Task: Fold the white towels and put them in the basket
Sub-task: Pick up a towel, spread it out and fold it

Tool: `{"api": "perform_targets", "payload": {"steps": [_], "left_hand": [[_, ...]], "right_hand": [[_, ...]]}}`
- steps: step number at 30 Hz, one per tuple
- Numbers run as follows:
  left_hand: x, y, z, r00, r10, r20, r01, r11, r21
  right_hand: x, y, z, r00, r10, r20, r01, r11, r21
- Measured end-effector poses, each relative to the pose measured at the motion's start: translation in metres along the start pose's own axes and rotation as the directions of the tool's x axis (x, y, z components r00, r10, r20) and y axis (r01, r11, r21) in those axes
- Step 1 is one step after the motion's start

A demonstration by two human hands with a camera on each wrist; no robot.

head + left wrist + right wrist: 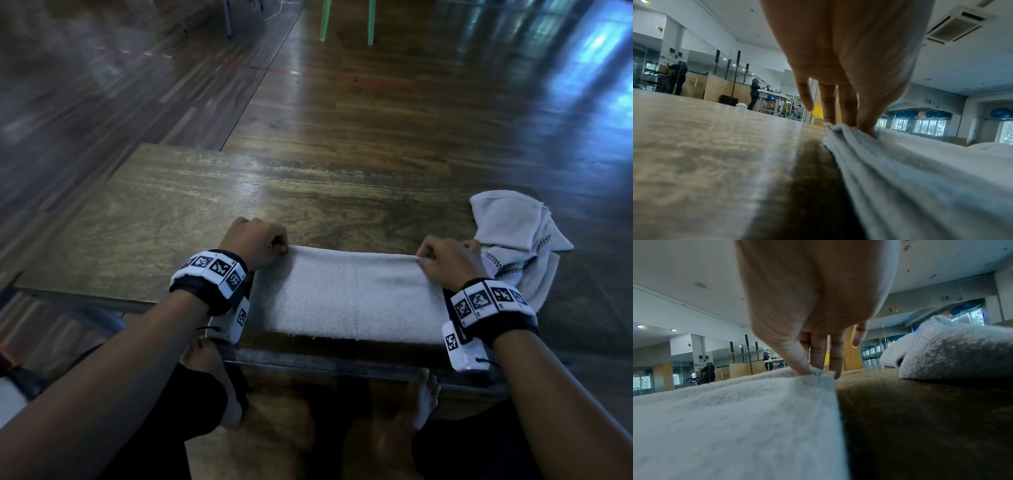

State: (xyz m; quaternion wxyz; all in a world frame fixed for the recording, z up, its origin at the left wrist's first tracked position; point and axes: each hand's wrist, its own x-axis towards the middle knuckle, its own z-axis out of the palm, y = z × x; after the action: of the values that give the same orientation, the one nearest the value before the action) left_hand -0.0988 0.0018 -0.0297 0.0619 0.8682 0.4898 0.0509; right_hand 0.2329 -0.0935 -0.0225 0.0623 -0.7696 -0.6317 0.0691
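Note:
A white towel (pixel 349 294) lies folded into a long strip near the front edge of a low wooden table (pixel 164 212). My left hand (pixel 274 245) pinches its far left corner between thumb and fingers. My right hand (pixel 426 257) pinches the far right corner the same way. In the left wrist view the left hand (pixel 857 128) holds the layered towel edge (pixel 890 170). In the right wrist view the right hand (pixel 809 371) grips the towel corner (pixel 756 410). No basket shows on the table.
A second white towel (pixel 520 236) with a checked band lies crumpled at the table's right end, also the crumpled towel (pixel 953 350) in the right wrist view. Green chair legs (pixel 346 20) stand on the wooden floor beyond. My bare feet are under the table. People stand far off.

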Motion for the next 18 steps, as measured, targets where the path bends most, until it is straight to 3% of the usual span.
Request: {"api": "perform_targets", "payload": {"steps": [4,8,11,14,18], "left_hand": [[-0.001,0.0,-0.001,0.998,-0.059,0.001,0.059,0.998,-0.024],[-0.001,0.008,-0.004,0.997,-0.071,0.021,0.071,0.997,0.001],[-0.008,0.034,-0.009,0.999,0.023,-0.022,-0.023,1.0,0.015],[-0.025,0.075,-0.006,0.985,0.157,-0.066,-0.158,0.987,-0.013],[-0.045,0.105,0.018,0.986,0.14,0.092,-0.142,0.99,0.007]], "right_hand": [[-0.001,-0.003,-0.001,1.0,0.018,0.0,-0.018,1.0,-0.015],[0.0,-0.016,-0.001,1.0,-0.003,-0.021,-0.001,0.985,-0.175],[-0.006,-0.039,0.003,0.992,-0.118,-0.05,0.104,0.971,-0.215],[-0.027,-0.07,0.014,0.962,-0.274,-0.015,0.269,0.953,-0.14],[-0.054,-0.089,0.035,0.951,-0.298,0.089,0.308,0.94,-0.146]]}}
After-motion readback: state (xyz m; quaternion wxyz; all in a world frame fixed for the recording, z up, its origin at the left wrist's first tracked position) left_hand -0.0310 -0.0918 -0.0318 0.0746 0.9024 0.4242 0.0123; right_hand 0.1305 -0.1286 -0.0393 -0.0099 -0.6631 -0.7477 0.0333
